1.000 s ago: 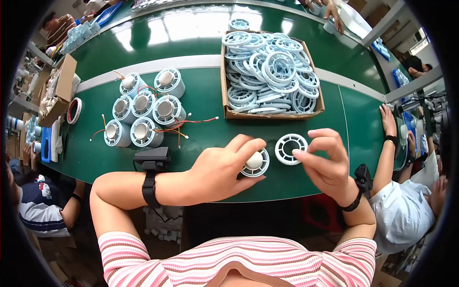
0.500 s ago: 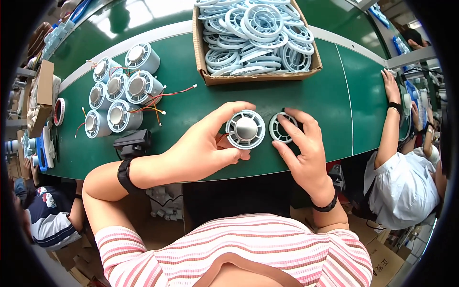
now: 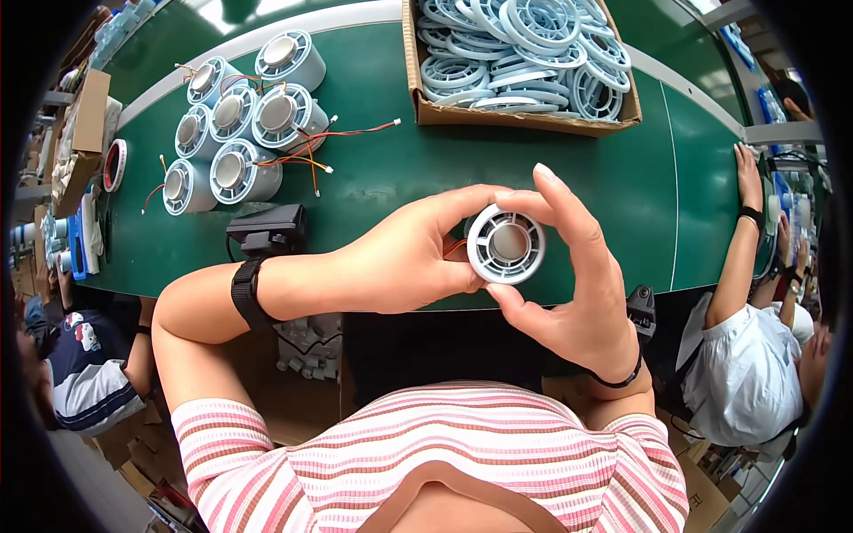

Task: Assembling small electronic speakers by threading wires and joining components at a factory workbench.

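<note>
My left hand (image 3: 422,253) grips a light-blue round motor unit with a silver metal disc (image 3: 509,242) facing up. Red-orange wires come out at its side beside my fingers. A pale spoked ring (image 3: 539,256) now lies over the unit's face, around the disc. My right hand (image 3: 582,280) holds that ring by its rim, thumb below and fingers above. Whether the ring is fully seated cannot be made out. To the left stand several similar light-blue motor units (image 3: 233,173) with silver discs and thin coloured wires.
A cardboard box (image 3: 524,120) full of pale-blue rings stands at the far side of the green table (image 3: 373,178). A black device (image 3: 271,229) sits by my left forearm. A tape roll (image 3: 115,165) lies at left. Other people work at both sides.
My right hand has brought the ring leftward from beside the motor unit onto its face. The view has shifted, so the box and the standing units appear higher and farther right.
</note>
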A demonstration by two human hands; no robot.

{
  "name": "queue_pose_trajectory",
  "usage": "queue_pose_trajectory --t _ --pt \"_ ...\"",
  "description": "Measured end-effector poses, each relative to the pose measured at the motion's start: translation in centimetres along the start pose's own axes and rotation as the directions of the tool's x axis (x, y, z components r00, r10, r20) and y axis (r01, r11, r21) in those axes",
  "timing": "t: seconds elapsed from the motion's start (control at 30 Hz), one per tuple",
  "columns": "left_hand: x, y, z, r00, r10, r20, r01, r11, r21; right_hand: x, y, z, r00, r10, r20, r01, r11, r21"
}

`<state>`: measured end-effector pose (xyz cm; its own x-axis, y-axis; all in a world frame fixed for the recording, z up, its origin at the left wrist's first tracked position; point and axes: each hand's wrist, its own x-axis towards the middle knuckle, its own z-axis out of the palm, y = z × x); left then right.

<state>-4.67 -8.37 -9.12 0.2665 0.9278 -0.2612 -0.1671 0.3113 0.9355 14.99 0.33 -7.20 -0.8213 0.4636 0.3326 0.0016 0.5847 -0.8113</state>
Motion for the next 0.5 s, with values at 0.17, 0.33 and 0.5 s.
queue_pose_trajectory --t 0.17,0.33,0.5 --pt "0.2 0.0 -0.2 0.997 -0.063 0.039 0.065 0.997 -0.046 0.2 0.2 -0.2 0.998 0.060 0.022 -0.061 0.998 0.019" --pt "0.2 -0.8 -0.2 0.999 0.045 0.004 -0.045 0.999 -0.019 0.1 0.5 -0.9 0.994 0.067 0.085 -0.070 0.997 0.034" --pt "0.4 -0.8 -0.4 0.999 0.019 0.035 -0.019 1.000 -0.012 -0.1 0.3 -1.2 0.990 0.072 0.124 -0.062 0.994 -0.087"
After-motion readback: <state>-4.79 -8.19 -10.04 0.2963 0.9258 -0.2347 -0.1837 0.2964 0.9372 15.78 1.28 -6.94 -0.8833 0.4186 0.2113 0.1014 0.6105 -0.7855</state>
